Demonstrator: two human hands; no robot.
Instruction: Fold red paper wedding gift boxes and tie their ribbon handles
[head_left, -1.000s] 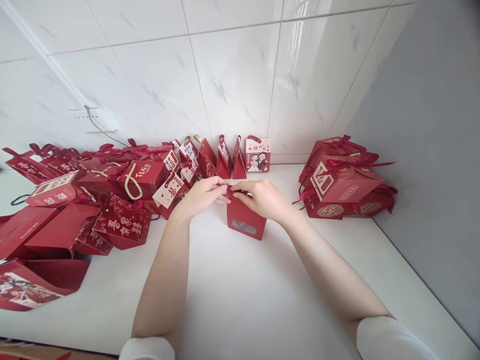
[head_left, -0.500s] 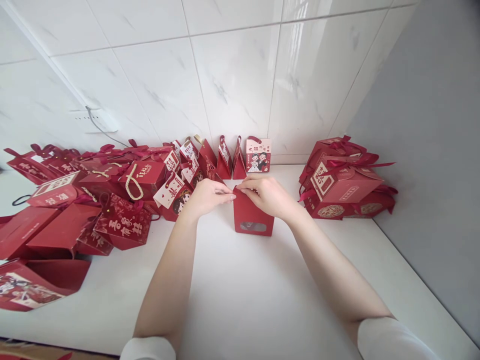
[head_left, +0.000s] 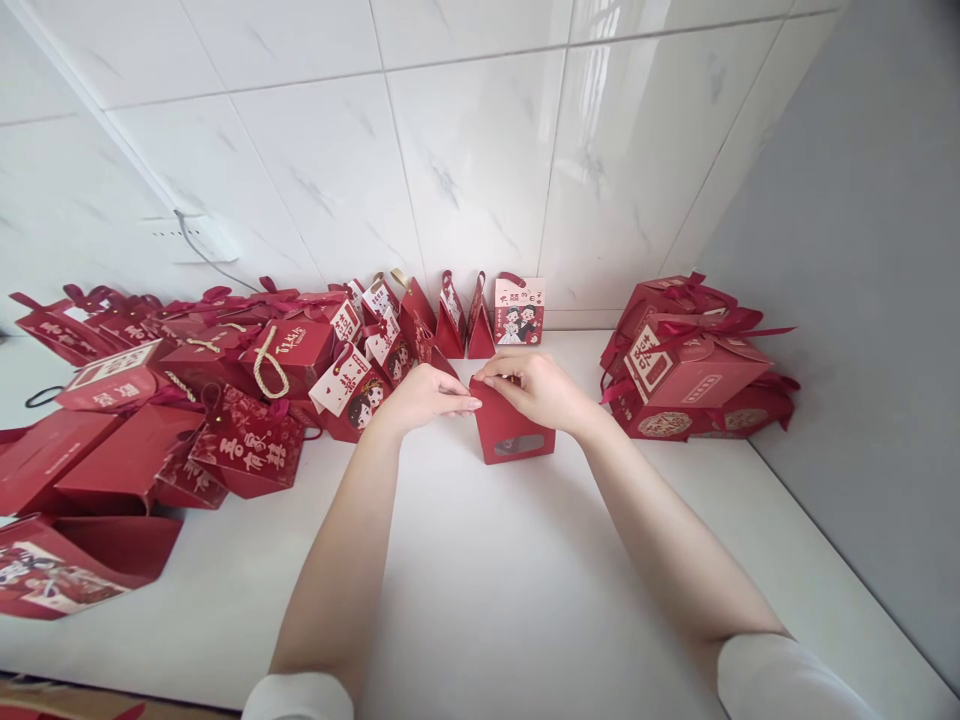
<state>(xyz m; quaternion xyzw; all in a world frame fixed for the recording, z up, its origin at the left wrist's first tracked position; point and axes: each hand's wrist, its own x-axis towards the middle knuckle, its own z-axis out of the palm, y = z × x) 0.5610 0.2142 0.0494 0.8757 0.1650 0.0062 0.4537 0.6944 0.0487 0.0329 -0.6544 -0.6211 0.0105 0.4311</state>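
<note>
A small red gift box (head_left: pixel 514 432) with a little window in its front stands on the white tabletop (head_left: pixel 480 580). Both of my hands are at its top. My left hand (head_left: pixel 429 393) pinches the top's left end with closed fingers. My right hand (head_left: pixel 537 387) covers the top's right side, its fingers curled over the edge. The top of the box is mostly hidden under my fingers.
A large heap of red gift bags and boxes (head_left: pixel 187 390) fills the left side up to the tiled wall. A row of small red bags (head_left: pixel 465 315) and a cartoon-printed box (head_left: pixel 517 310) stand at the back. Stacked ribboned red boxes (head_left: pixel 686 365) sit at the right, beside a grey wall.
The box has slid to the right and away from me with both hands on its top, and it has turned a little.
</note>
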